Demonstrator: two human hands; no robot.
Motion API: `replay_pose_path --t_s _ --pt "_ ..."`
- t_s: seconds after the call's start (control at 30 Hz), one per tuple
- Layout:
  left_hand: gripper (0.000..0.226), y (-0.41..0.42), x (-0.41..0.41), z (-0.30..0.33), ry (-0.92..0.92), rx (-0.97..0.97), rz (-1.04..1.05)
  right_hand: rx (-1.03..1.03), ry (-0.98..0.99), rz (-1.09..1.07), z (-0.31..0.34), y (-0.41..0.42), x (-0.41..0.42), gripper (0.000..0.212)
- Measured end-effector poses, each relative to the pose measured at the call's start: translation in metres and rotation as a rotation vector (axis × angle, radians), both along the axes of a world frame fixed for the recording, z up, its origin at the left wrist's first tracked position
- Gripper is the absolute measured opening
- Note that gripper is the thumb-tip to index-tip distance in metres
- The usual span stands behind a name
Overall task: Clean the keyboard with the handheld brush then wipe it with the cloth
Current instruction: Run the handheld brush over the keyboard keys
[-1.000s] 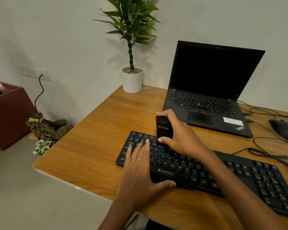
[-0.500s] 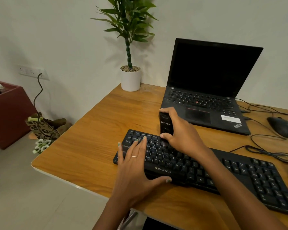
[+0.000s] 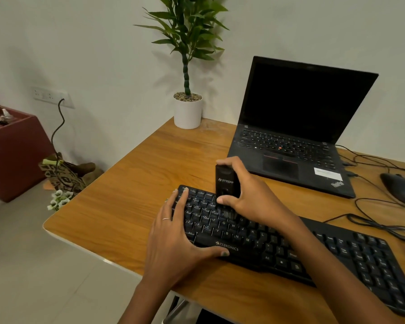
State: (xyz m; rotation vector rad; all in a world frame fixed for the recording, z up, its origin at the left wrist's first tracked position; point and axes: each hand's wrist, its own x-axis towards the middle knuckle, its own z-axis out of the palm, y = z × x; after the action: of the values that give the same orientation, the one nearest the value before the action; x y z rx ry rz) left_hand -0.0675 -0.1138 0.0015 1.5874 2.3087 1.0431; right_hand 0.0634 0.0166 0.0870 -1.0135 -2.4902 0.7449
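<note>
a long black plastic keyboard (image 3: pixel 290 251) with white lettering lies slantwise across the lower right of the frame on the wooden bench (image 3: pixel 131 206), its left end near the frame's centre. the right hand (image 3: pixel 255 195) grips a small black handheld brush (image 3: pixel 227 183) upright, thumb at the front and fingers curled over the top and far side; the brush's dark bristle end meets the upper key rows near the keyboard's left end (the bristles themselves are blurred). the left hand (image 3: pixel 175 242) lies flat and relaxed on the keyboard's left end, fingers straight over the keys and the thumb stretched along the front edge beside the printed brand name; a thin ring sits on one finger.

behind the keyboard, in the upper right, an open black laptop (image 3: pixel 297 141) with a dark screen stands on the bench. a dark computer mouse (image 3: pixel 399 188) rests at the right edge, with black cables (image 3: pixel 381 225) looping between it and the keyboard. a white cylindrical pot with a green leafy plant (image 3: pixel 187 108) stands at the bench's far corner, top centre. in the left of the frame, on the floor, a reddish-brown box (image 3: pixel 12 155) stands by the wall.
</note>
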Motion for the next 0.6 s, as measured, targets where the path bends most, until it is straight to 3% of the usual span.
replay_pose_path --t_s 0.1,0.23,0.37,0.5,0.6 --pt "0.138 0.001 0.001 0.0 -0.001 0.008 -0.008 0.091 0.017 -0.061 -0.004 0.001 -0.002 0.073" --pt "0.137 0.001 0.0 -0.001 -0.01 0.027 -0.017 0.003 0.013 0.027 -0.002 -0.004 -0.002 0.072" --pt "0.137 0.002 0.0 -0.001 -0.008 0.03 -0.023 0.041 0.039 -0.073 -0.004 0.009 -0.002 0.073" --pt "0.135 0.003 0.0 -0.002 0.008 0.037 -0.019 -0.039 0.023 0.04 -0.005 -0.002 -0.002 0.071" --pt "0.136 0.002 0.0 -0.002 0.013 0.031 -0.018 0.0 0.08 -0.085 -0.007 0.01 -0.001 0.072"
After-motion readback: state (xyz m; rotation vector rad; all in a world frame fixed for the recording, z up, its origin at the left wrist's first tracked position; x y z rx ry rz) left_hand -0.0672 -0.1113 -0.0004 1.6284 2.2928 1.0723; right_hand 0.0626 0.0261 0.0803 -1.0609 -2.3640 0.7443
